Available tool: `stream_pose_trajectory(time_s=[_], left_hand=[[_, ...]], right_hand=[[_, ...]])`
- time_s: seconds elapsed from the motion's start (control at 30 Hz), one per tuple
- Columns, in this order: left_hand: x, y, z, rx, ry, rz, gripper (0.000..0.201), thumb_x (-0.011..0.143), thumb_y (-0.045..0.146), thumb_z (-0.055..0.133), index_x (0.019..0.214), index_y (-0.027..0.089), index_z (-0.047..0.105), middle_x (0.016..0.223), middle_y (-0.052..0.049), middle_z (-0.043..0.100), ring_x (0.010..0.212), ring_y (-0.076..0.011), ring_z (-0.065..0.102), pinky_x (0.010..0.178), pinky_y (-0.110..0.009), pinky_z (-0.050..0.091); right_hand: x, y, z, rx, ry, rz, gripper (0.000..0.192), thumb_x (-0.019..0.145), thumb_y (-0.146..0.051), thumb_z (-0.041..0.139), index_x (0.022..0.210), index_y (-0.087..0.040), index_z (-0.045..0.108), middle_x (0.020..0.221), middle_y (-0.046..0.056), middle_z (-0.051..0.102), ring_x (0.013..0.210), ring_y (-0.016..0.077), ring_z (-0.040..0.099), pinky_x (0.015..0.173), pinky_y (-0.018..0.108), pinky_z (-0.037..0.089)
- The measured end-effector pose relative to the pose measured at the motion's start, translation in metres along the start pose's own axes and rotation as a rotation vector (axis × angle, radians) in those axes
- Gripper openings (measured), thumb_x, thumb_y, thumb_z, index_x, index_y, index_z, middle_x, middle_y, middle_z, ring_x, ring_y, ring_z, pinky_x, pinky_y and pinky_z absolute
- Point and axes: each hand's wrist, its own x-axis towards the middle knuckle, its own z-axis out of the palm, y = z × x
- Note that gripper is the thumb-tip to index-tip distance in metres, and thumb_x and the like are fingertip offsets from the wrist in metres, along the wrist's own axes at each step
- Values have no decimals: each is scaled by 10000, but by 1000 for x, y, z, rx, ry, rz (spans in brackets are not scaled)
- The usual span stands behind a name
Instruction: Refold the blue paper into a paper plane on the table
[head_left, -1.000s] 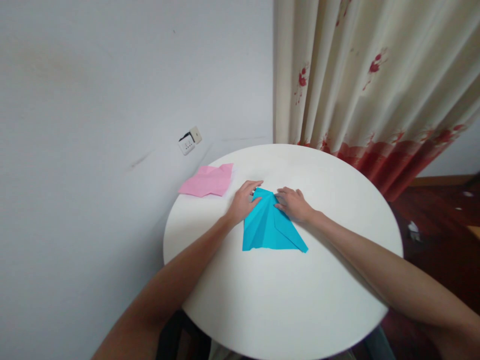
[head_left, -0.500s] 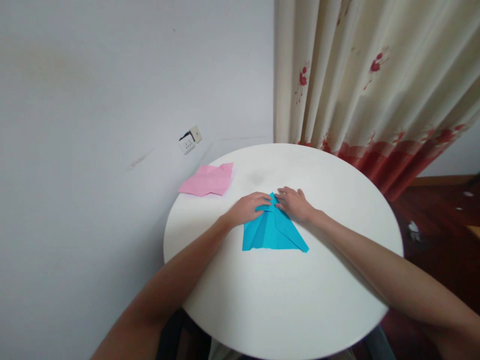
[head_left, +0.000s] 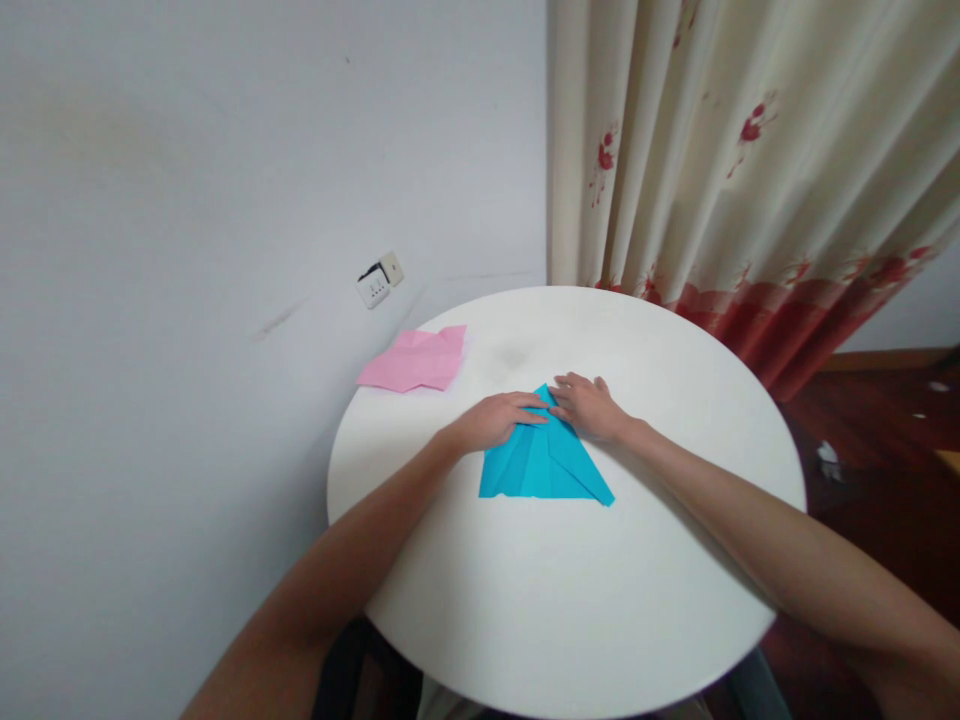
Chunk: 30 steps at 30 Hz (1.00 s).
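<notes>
A blue sheet of paper (head_left: 534, 470), creased and folded to a point at its far end, lies on the round white table. My left hand (head_left: 496, 420) rests over its upper left part, fingers stretched out across the paper. At the right edge near the tip, my right hand (head_left: 587, 405) touches the paper with its fingertips, fingers apart. A folded flap runs down the paper's right side. Both hands cover parts of the upper folds.
A creased pink sheet of paper (head_left: 416, 360) lies at the table's far left, beside the wall. The white table (head_left: 570, 600) has a rounded edge. A socket (head_left: 373, 288) is on the wall, and a patterned curtain (head_left: 675, 150) hangs behind on the right.
My left hand has slid slightly right and down, its fingers now flatter over the paper. The paper's lower edge has shifted slightly left. My right hand has hardly moved.
</notes>
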Motion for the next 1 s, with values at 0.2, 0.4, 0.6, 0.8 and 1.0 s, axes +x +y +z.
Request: stream_pose_trajectory(time_s=[0.2, 0.4, 0.6, 0.8, 1.0], left_hand=[[0, 0, -2, 12, -31, -6, 574, 863, 0, 430, 1314, 260, 670, 1497, -7, 540, 1411, -210, 463, 1182, -374, 364], [0, 11, -8, 32, -34, -32, 435, 913, 176, 556, 1326, 261, 664, 1484, -18, 553, 1407, -234, 469, 1189, -377, 360], [4, 11, -4, 36, 16, -91, 345, 1032, 363, 487, 1293, 251, 683, 1434, -48, 600, 1345, -224, 534, 1152, -377, 402], [3, 4, 2, 17, 18, -71, 394, 1041, 311, 464, 1413, 268, 584, 1526, -67, 502, 1410, -227, 464, 1181, -392, 364], [0, 2, 4, -24, -23, -119, 442, 1063, 360, 399, 1491, 281, 482, 1604, -39, 390, 1515, -247, 284, 1230, -454, 265]], right_hand=[[0, 1, -1, 6, -13, 5, 370, 1013, -380, 488, 1341, -256, 606, 1527, 143, 471, 1433, 376, 363, 1076, 721, 278], [0, 0, -2, 20, -24, 19, 379, 1010, -380, 489, 1353, -267, 600, 1529, 144, 467, 1445, 380, 342, 1077, 731, 266], [0, -1, -1, 17, -22, 13, 375, 1011, -372, 496, 1345, -243, 604, 1538, 154, 458, 1442, 370, 349, 1080, 735, 260], [-1, -1, -1, 23, -17, 26, 400, 1012, -380, 500, 1381, -249, 580, 1548, 151, 449, 1450, 366, 337, 1092, 724, 248], [-1, -1, -1, 7, -24, 24, 416, 1015, -390, 483, 1404, -267, 565, 1556, 136, 444, 1453, 364, 324, 1093, 717, 252]])
